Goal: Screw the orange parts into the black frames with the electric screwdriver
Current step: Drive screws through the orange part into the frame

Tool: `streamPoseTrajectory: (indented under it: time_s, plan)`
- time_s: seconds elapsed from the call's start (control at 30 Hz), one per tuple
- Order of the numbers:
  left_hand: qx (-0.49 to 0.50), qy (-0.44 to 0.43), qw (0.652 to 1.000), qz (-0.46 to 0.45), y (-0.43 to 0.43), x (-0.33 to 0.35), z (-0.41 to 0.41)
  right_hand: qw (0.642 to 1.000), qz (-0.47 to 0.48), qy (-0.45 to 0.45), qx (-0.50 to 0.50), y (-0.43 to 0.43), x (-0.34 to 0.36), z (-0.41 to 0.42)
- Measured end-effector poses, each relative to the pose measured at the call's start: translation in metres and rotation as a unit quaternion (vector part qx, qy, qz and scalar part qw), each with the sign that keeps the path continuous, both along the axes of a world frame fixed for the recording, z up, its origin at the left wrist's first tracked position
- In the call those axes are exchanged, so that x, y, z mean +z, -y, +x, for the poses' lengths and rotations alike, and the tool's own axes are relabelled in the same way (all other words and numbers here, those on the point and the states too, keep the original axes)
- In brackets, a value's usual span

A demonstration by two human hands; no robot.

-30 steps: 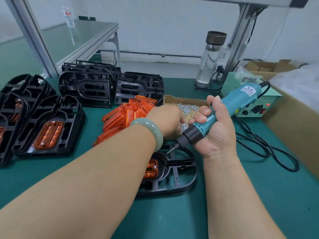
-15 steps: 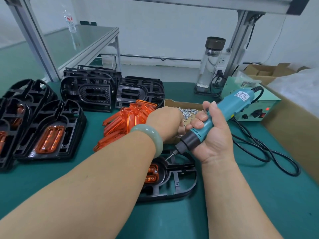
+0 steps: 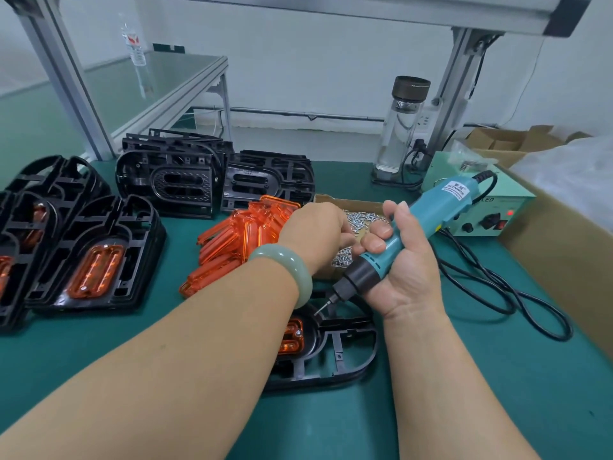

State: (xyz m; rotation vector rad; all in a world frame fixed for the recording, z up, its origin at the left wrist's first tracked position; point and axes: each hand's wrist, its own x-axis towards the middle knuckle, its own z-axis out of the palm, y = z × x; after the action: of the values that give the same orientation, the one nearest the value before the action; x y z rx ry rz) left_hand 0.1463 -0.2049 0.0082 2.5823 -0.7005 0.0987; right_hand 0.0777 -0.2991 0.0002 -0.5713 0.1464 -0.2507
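From the head camera, both forearms are seen reaching forward over the green table (image 3: 497, 393). The right hand (image 3: 403, 260) is clenched round the teal electric screwdriver (image 3: 431, 220): the fingers are wrapped over the barrel, the thumb is raised along its upper side, and the palm is turned towards the camera. The tool is held tilted, its cable end up and to the right, its bit (image 3: 321, 307) pointing down and to the left. The bit tip is placed close over the far rim of the black frame (image 3: 338, 360) lying flat in front of the person; contact cannot be judged.

An orange part (image 3: 292, 336) is seated in that frame, partly covered by the left forearm, on whose wrist a pale green bangle (image 3: 288, 263) is worn. The left hand (image 3: 315, 234) is stretched across the frame to the cardboard tray of screws (image 3: 361, 217), back of the hand upward, fingers curled downward. The fingertips are hidden, so whether a screw is pinched cannot be told.

A pile of loose orange parts (image 3: 238, 240) is heaped just left of the tray. Empty black frames (image 3: 172, 180) are stacked behind it, and frames fitted with orange parts (image 3: 96, 257) are laid at the left. The screwdriver's black cable (image 3: 497, 287) is looped on the table, near the green power box (image 3: 487, 214).
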Motion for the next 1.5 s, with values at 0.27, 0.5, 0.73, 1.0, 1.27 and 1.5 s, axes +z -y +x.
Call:
streamPoseTrajectory:
  time_s: [0.27,0.5,0.73,1.0,1.27,1.5]
  plan:
    - [0.037,-0.075,0.989,-0.12,-0.006,0.009,-0.004,1.0,-0.001,0.002,0.0,0.001,0.002,-0.001]
    - [0.091,-0.15,0.902,-0.396,-0.042,0.023,-0.029,0.999,0.042,0.03,-0.005,-0.004,0.004,-0.004]
    - [0.158,-0.191,0.786,-0.567,-0.096,0.002,-0.078,0.996,0.065,0.041,-0.032,-0.016,0.003,-0.005]
    - [0.157,-0.273,0.737,-0.598,-0.105,-0.015,-0.103,0.994,0.086,0.035,-0.055,-0.028,0.0,-0.007]
    - [0.128,-0.339,0.718,-0.594,-0.099,-0.019,-0.104,0.993,0.094,0.039,-0.067,-0.031,0.001,-0.009]
    - [0.115,-0.392,0.689,-0.599,-0.098,-0.02,-0.105,0.992,0.091,0.034,-0.076,-0.036,0.002,-0.007]
